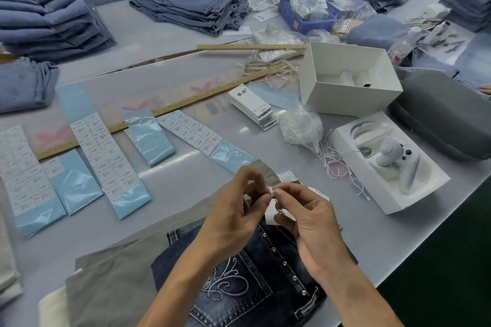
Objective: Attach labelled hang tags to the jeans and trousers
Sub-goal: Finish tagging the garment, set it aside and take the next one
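— Denim first: how many pairs lie by the table's (164, 42) near edge?
— One dark pair of jeans (255, 273), on top of grey trousers (114, 281). Two wooden rulers (170, 111) cross the middle; two white boxes (350, 79) sit toward the right edge.
— And the hands?
— Both raised over the jeans. Left hand (233, 210) and right hand (308, 215) meet fingertip to fingertip, each pinching the white hang tag (279, 212) between them.

A big grey table (164, 188) fills the room in front of me. Its top is smooth and shiny with light. Past its right edge, the floor (457, 260) looks dark green.
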`<state>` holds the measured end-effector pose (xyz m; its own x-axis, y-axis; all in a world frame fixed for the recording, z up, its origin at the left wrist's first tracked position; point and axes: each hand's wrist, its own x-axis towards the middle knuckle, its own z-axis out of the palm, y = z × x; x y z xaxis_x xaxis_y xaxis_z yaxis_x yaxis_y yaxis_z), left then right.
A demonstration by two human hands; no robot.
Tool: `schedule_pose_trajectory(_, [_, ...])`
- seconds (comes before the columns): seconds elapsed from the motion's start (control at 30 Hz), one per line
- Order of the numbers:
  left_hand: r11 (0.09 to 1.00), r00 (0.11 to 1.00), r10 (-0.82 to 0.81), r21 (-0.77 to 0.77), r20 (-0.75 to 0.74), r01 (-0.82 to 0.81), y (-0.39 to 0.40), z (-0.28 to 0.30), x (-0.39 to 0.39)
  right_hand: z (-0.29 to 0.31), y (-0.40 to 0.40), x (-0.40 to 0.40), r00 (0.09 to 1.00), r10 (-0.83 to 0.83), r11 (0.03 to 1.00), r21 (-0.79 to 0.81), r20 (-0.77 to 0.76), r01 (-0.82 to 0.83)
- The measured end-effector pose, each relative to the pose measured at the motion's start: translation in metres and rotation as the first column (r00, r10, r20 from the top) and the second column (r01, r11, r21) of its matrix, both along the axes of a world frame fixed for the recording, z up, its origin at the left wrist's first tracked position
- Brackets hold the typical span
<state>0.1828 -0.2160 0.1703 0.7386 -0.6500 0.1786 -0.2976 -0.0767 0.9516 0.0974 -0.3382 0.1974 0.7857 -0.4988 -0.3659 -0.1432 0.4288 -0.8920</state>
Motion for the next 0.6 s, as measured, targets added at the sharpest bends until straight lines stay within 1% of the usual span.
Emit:
schedule_pose_trajectory(0.13, [1.0,1.0,0.015,0.024,0.002,-0.015,0.0031,-0.0027,-0.0006,-0.004,0.0023,-0.001,1.0,0.002,1.0,0.016,-0.011,-0.002])
schedule_pose_trajectory(0.3, [0.999,1.0,0.029,0.021,-0.005,-0.029,0.005,-0.0029,-0.0019,-0.0077,0.0025,0.0,1.0,-0.021,0.993,0.114,-0.002,0.022])
schedule_pose_trajectory(0.43, [0.998,0.999,0.048,0.029,-0.012,-0.048,0.0064,-0.0027,-0.002,-0.0086,0.0028,0.0005,0.999,-0.021,0.994,0.103,-0.025,0.024])
schedule_pose_trajectory(0.6, [0.997,0.997,0.068,0.026,-0.024,-0.067,0.0056,-0.0022,-0.0018,-0.0096,0.0044,0.0014,0.998,-0.038,0.989,0.139,-0.04,0.043])
